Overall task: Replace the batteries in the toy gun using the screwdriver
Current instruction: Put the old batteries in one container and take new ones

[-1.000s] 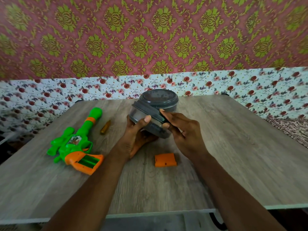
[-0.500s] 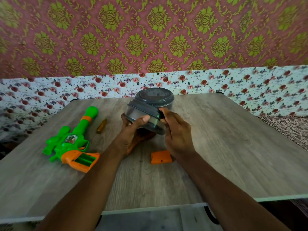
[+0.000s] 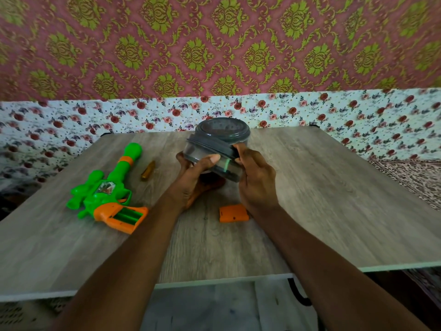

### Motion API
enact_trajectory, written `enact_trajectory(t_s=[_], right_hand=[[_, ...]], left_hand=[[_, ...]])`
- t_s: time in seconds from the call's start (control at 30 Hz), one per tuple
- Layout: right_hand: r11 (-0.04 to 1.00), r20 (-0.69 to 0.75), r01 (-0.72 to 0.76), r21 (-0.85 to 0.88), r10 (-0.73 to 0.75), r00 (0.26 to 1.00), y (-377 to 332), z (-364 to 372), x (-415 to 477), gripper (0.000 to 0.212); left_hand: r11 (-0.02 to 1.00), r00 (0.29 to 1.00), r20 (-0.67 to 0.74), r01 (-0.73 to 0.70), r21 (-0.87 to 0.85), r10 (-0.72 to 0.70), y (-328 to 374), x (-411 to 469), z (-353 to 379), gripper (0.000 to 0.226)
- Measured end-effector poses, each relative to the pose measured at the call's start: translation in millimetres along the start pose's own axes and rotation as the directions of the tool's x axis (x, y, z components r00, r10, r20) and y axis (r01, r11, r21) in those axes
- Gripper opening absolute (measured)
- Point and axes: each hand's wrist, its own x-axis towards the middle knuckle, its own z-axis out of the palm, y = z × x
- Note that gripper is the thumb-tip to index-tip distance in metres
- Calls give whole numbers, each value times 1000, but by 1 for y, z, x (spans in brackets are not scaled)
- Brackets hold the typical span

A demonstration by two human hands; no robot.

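left hand [image 3: 193,179] cups a tilted grey-lidded container [image 3: 204,149], right hand [image 3: 256,185] pinches its lid rim. the toy gun [image 3: 107,194] lies left of the left hand, screwdriver [image 3: 148,170] between them, battery cover [image 3: 233,213] beside the right wrist.

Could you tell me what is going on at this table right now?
A person grips a tilted grey lidded container with both hands. The left hand cradles it from below, and the right hand is at the lid's edge, seemingly working it open. A second container stands behind it. The toy gun lies to the left with its battery compartment open. Its orange cover lies near the right wrist, and the screwdriver rests beside the barrel.
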Motion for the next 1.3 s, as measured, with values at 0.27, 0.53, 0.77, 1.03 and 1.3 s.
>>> enact_trajectory(t_s=[0.27,0.53,0.77,1.03,1.3], right_hand=[[996,4,52,-72,-52,999,1,6,-1,47],[998,5,22,-63,-22,1000,4,8,1,51],[967,-217,-246,-61,228,949,39,-8,17,32],[923,-187,-381,-60,365,912,52,-10,13,34],[908,-308,-357,-221,282,909,76,-49,25,28]], left_hand=[[1000,1000,-18,-1,7,1,1,-1,1,105],[1000,1000,-5,-6,-8,6,4,-7,7,106],[996,995,46,-88,4,88,1,-19,15,86],[990,991,101,-70,-123,83,3,-17,8,101],[992,988,144,-30,-124,48,7,-17,7,130]])
